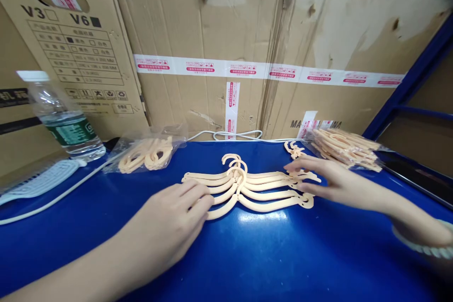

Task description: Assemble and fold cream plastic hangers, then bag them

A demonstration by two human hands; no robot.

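Several cream plastic clothes hangers point(271, 206) lie in an overlapping row on the blue table, their hooks bunched in the middle. My left hand point(177, 219) is closed over their left ends, and its fingers hide those tips. At the right ends is my right hand point(331, 179), its thumb and fingers apart, reaching around or beside the tips; I cannot tell how firmly it touches them. Small cream hook-shaped pieces point(293, 149) lie just behind the right fingertips.
A bag of cream pieces point(152, 153) lies back left, another bag of cream parts point(348, 146) back right. A water bottle point(69, 120), a white slotted object point(44, 180) and a white cable point(67, 200) are at left. Cardboard point(198, 19) walls the back; a dark phone-like slab point(417, 179) lies right.
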